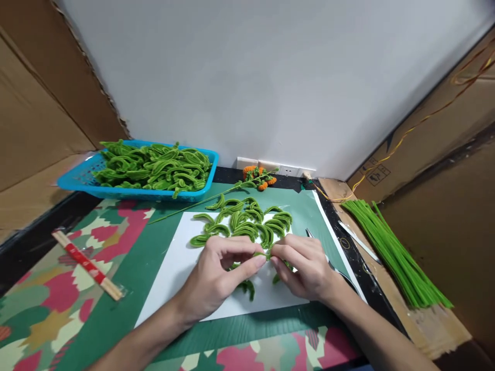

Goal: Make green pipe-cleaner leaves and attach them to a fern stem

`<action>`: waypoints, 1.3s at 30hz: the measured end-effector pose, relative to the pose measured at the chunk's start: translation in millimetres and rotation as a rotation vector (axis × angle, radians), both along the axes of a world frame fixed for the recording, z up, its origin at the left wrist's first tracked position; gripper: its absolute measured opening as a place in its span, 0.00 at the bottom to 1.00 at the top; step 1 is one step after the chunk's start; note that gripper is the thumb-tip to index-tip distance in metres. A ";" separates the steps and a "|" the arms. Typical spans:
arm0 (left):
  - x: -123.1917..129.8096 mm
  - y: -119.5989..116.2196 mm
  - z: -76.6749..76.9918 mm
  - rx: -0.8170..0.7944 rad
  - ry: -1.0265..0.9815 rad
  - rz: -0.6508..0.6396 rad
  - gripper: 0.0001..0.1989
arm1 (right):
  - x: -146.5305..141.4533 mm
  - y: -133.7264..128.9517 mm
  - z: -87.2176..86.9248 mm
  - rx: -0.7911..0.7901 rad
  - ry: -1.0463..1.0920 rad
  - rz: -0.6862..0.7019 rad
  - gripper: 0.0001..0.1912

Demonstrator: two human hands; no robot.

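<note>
My left hand (228, 268) and my right hand (301, 263) meet above a white sheet of paper (170, 283), fingertips pinched close together. Between them is a green pipe cleaner piece (266, 254), mostly covered by the fingers. Curled ends of green pipe cleaner (247, 288) show below the hands. Just beyond lie several bent, looped green pipe cleaner leaves (245, 226) on the paper. A pair of scissors (332, 265) is partly hidden behind my right hand.
A blue basket (154, 195) heaped with green pipe cleaner loops stands back left. An orange pipe cleaner flower stem (251, 178) lies by the wall. Straight green pipe cleaners (398, 252) rest on cardboard at right. Wrapped chopsticks (87, 264) lie left. Cardboard walls flank both sides.
</note>
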State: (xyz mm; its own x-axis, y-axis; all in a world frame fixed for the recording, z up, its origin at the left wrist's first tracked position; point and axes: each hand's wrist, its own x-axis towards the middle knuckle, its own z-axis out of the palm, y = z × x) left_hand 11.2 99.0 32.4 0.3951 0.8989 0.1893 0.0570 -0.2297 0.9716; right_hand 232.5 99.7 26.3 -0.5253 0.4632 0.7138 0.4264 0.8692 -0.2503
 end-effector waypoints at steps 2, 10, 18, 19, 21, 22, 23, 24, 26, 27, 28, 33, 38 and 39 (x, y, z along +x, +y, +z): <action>0.0 -1.7 -0.1 0.012 -0.021 -0.009 0.09 | -3.5 -2.5 0.0 -0.155 0.115 0.016 0.08; -0.1 -3.3 -7.7 0.583 0.146 0.130 0.10 | -20.9 -3.7 -0.9 -1.639 0.742 0.191 0.28; -4.7 -4.2 -5.7 0.424 0.186 0.166 0.08 | -21.6 -9.7 -3.9 -1.003 0.443 0.007 0.19; -4.3 -4.3 -2.8 0.296 0.146 0.144 0.08 | -19.9 -10.4 -4.1 -0.799 0.343 -0.017 0.15; -4.0 -3.2 1.0 0.099 0.053 0.078 0.08 | -15.9 -9.9 -5.2 -0.433 0.189 -0.034 0.08; -4.1 -2.1 1.5 0.010 0.007 0.039 0.09 | -13.9 -8.8 -5.9 -0.297 0.139 -0.033 0.06; -4.2 -0.8 1.1 -0.079 -0.037 -0.005 0.10 | -12.2 -7.4 -6.5 -0.196 0.106 -0.033 0.06; -4.2 0.4 -0.1 -0.166 -0.075 -0.053 0.11 | -10.8 -6.0 -6.7 -0.125 0.083 -0.032 0.06; -3.9 2.2 -3.1 -0.315 -0.135 -0.147 0.13 | -9.8 -4.4 -5.3 -0.082 0.068 -0.008 0.07; -3.6 2.4 -4.1 -0.364 -0.157 -0.181 0.13 | -10.2 -4.8 -3.9 -0.127 0.086 0.013 0.08; -3.1 2.0 -4.4 -0.378 -0.168 -0.195 0.13 | -11.4 -6.0 -2.2 -0.223 0.124 0.027 0.10; -2.5 -6.3 0.6 0.150 0.015 0.047 0.07 | -24.3 -15.0 0.0 -0.976 0.447 -0.019 0.23; -4.1 -10.8 -7.8 0.870 0.212 0.166 0.15 | -32.1 -9.6 -6.9 -1.264 0.578 0.020 0.30; -3.9 -11.0 -9.8 0.908 0.226 0.180 0.16 | -31.6 -8.3 -6.9 -1.266 0.570 0.024 0.30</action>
State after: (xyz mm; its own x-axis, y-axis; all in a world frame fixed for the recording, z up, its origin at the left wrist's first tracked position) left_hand 7.3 88.0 22.6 0.3780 0.4973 0.7809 0.3298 -0.8605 0.3884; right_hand 200.8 91.4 19.4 -0.3240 0.9438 -0.0646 -0.0116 -0.0722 -0.9973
